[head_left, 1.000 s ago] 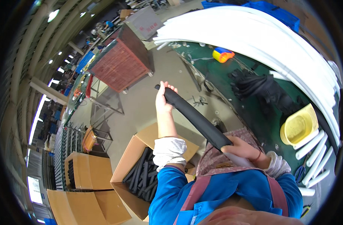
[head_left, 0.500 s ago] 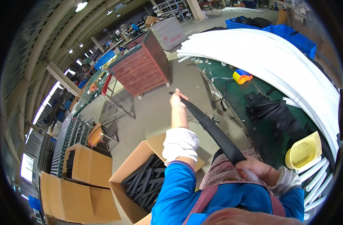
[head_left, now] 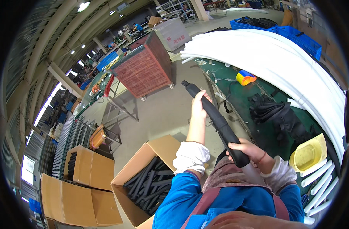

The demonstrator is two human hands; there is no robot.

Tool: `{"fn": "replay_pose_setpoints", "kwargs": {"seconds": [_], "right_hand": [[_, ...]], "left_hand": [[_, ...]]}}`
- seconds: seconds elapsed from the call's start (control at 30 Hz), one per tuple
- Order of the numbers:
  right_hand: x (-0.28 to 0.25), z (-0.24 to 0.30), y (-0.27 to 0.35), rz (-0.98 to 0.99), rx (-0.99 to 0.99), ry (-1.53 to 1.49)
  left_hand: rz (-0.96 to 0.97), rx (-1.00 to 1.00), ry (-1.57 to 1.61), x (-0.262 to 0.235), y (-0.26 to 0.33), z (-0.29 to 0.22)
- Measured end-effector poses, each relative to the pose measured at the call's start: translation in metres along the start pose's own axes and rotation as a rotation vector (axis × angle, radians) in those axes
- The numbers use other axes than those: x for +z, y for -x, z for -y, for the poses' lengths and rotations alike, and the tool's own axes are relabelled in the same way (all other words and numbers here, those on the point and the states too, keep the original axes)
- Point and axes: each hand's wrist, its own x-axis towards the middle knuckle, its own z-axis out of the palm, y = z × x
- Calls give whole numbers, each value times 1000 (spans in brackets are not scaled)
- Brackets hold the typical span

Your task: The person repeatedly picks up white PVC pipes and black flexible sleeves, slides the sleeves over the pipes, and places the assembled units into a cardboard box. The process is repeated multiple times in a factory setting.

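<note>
A black fabric sleeve (head_left: 219, 124) slants in front of me, its narrow gathered end pointing up and away over the floor. My left hand (head_left: 199, 105) is closed round its upper part. Lower down, my right hand (head_left: 247, 149) grips the sleeve near its near end. From that end a whitish tube (head_left: 252, 172) sticks out toward my apron, so the sleeve sits around it, at least there. To the right, a pile of black fabric sleeves (head_left: 273, 112) lies on the green bench (head_left: 235, 93), beside a long bundle of white tubes (head_left: 266, 49).
An open cardboard box (head_left: 123, 183) with many black covered tubes stands left of me; more cardboard boxes (head_left: 73, 200) are further left. The bench carries a yellow tub (head_left: 308, 154), short white tubes (head_left: 317, 173) and a blue-yellow tape dispenser (head_left: 245, 78). A wooden cart (head_left: 142, 68) stands ahead.
My left hand has moved right and a little nearer, and the right hand up and left. The sleeve, flat and stretched before, now looks rounder, with its tip showing beyond my left hand.
</note>
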Motion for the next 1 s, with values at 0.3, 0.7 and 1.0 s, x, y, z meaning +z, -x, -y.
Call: {"fn": "replay_pose_setpoints", "kwargs": {"seconds": [0.3,0.7,1.0], "right_hand": [[-6,-14,87,31,144,96],[-6,-11,13,121,49,5],[-7,-23,58,143,51,65]], "left_hand": [[-374,216,-15,-56,-22,-88],[-65,109,119,-22,4,-42],[-328,202,51,-85,-19,-97]]}}
